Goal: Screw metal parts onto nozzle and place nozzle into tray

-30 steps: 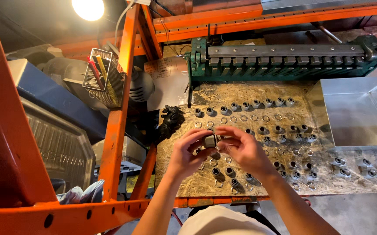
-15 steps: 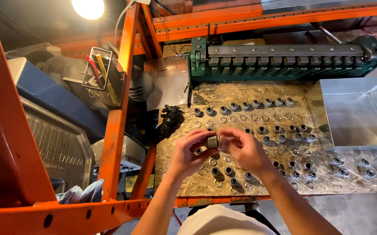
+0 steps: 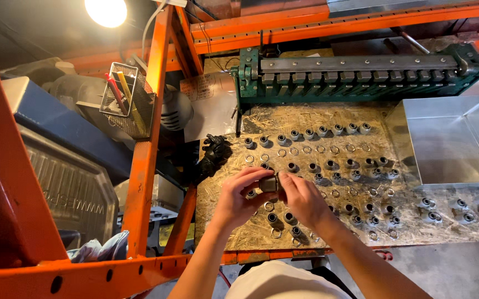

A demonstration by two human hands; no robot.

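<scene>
A small dark metal bushing (image 3: 268,184) is pinched between my two hands above the wood-chip board (image 3: 300,119). My left hand (image 3: 241,198) grips it from the left with thumb and fingers. My right hand (image 3: 301,197) closes on it from the right, fingertips on its end. Under and around the hands, rows of metal bushings (image 3: 311,133) and thin metal rings (image 3: 306,149) lie spread over the board. More bushings (image 3: 461,204) sit on the board's right part.
A green metal bending machine (image 3: 361,75) stands along the board's back edge. A shiny sheet-metal tray (image 3: 449,144) lies at the right. A black glove (image 3: 213,155) lies at the board's left edge. Orange rack posts (image 3: 148,144) and a wire pen basket (image 3: 124,99) stand left.
Both hands stay together over the same spot on the board. The fingers have shifted slightly around the small part between them.
</scene>
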